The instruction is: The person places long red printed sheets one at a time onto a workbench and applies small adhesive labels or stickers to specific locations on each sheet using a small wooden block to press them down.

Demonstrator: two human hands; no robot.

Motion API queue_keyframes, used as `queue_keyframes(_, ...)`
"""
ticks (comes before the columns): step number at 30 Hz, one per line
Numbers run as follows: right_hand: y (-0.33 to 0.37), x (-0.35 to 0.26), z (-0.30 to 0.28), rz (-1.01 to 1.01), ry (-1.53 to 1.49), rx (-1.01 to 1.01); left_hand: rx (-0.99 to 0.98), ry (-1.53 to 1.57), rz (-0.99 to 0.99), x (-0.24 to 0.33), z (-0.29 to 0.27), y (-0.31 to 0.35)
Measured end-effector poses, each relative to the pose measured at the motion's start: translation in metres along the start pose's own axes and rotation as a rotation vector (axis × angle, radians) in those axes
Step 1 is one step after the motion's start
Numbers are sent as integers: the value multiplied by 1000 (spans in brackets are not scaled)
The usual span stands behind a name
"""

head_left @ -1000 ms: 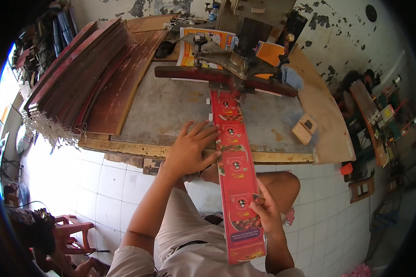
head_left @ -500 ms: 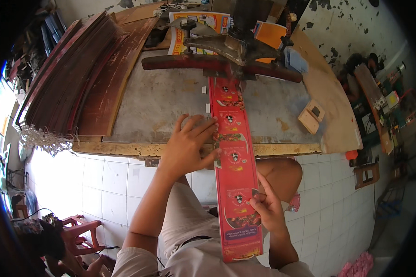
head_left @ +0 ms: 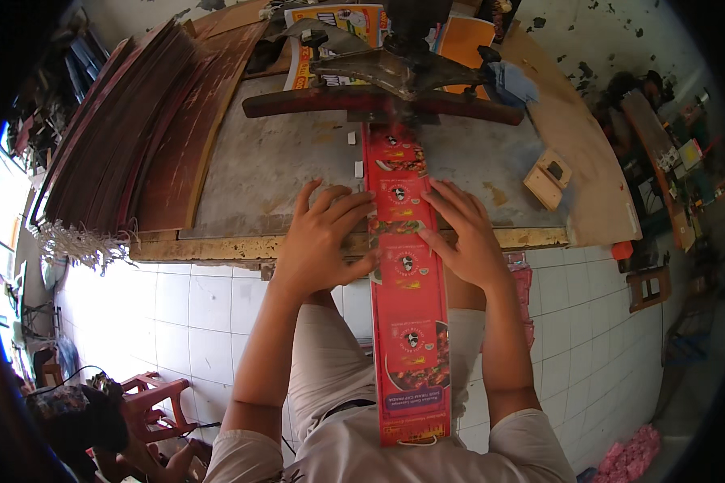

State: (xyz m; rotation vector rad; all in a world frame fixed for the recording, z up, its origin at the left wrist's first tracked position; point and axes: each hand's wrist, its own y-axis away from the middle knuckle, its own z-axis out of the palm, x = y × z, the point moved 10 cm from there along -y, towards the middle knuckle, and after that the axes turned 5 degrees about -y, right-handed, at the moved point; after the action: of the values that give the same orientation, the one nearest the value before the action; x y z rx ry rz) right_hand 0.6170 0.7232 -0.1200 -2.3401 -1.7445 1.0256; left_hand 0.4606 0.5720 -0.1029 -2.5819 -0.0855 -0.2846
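- Red strip (head_left: 411, 310) lay between your hands, its long axis running straight away from your lap, across the table's front edge, far end pointing at the dark red bar (head_left: 322, 102).
- Your left hand (head_left: 324, 240) was spread wide, fingertips at the strip's left edge.
- Your right hand (head_left: 467, 241) was spread too, fingertips on its right edge.
- Just left of the strip, two white pieces (head_left: 358, 169) sat on the grey tabletop (head_left: 274, 173).
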Motion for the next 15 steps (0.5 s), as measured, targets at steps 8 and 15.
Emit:
queue_keyframes(8, 3, 1, 5, 40, 26, -8, 12, -16, 4, -1, 2, 2)
queue_keyframes(15, 3, 3, 3, 45, 4, -13, 16, -15, -2, 0, 2, 1)
